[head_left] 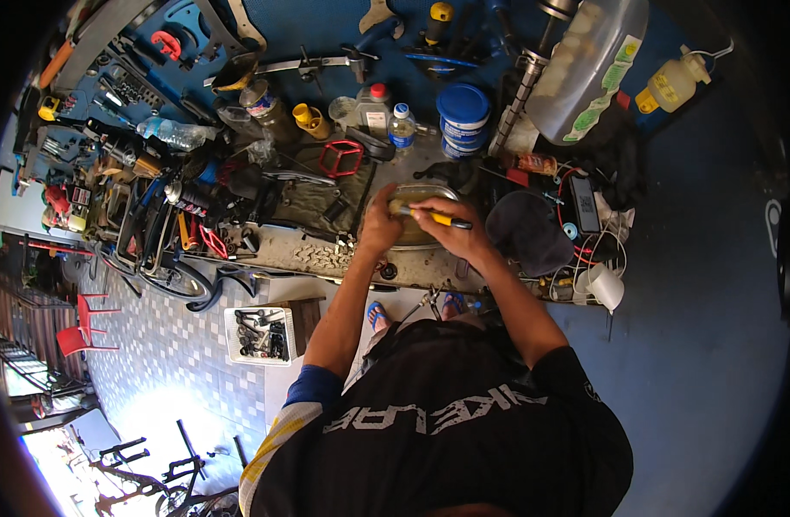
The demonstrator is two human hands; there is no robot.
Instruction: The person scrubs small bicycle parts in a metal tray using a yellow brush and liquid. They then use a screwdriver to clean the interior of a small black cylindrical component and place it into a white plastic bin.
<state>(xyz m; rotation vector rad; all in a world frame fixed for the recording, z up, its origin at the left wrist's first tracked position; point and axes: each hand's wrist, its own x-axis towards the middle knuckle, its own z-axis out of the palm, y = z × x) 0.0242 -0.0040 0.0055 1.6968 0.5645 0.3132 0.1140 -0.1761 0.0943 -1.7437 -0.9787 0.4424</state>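
My right hand (465, 237) is closed around a brush (449, 220) with a yellow and black handle, its head pointing left. Close beside it, my left hand (381, 226) has its fingers curled near the brush head; what they grip, if anything, I cannot make out. Both hands are over a shallow metal pan (422, 246) with brownish contents on the cluttered workbench. A dark cloth or cap (529, 233) lies just right of the pan. Left of my left hand is a dark grimy tray or mat (313, 207) with small parts on it.
Behind the pan stand a blue tub (464, 116), a clear bottle (401, 127) and a red-capped bottle (375, 108). A red pedal (341, 158) lies nearer. A phone (583, 205), cables and a white cup (601, 285) crowd the right end. On the floor sits a white parts basket (259, 336).
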